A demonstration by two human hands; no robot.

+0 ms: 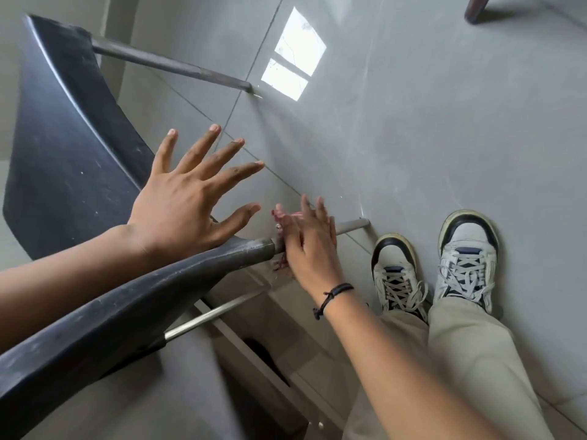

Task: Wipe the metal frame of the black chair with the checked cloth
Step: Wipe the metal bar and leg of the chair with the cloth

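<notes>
One black moulded plastic chair (73, 160), tipped over. Three bare grey metal chair legs (171, 66) visible. One reddish checked cloth (281, 236), mostly hidden. Two bare hands: left (187, 198), right (309, 249). One black cord bracelet (333, 295) on the right wrist. Two white-and-black laced sneakers (397, 277). Two beige trouser legs (470, 360). One dark wooden furniture leg (476, 7) at the top edge. One bright window reflection (293, 54) on the grey tiled floor (413, 122).
</notes>
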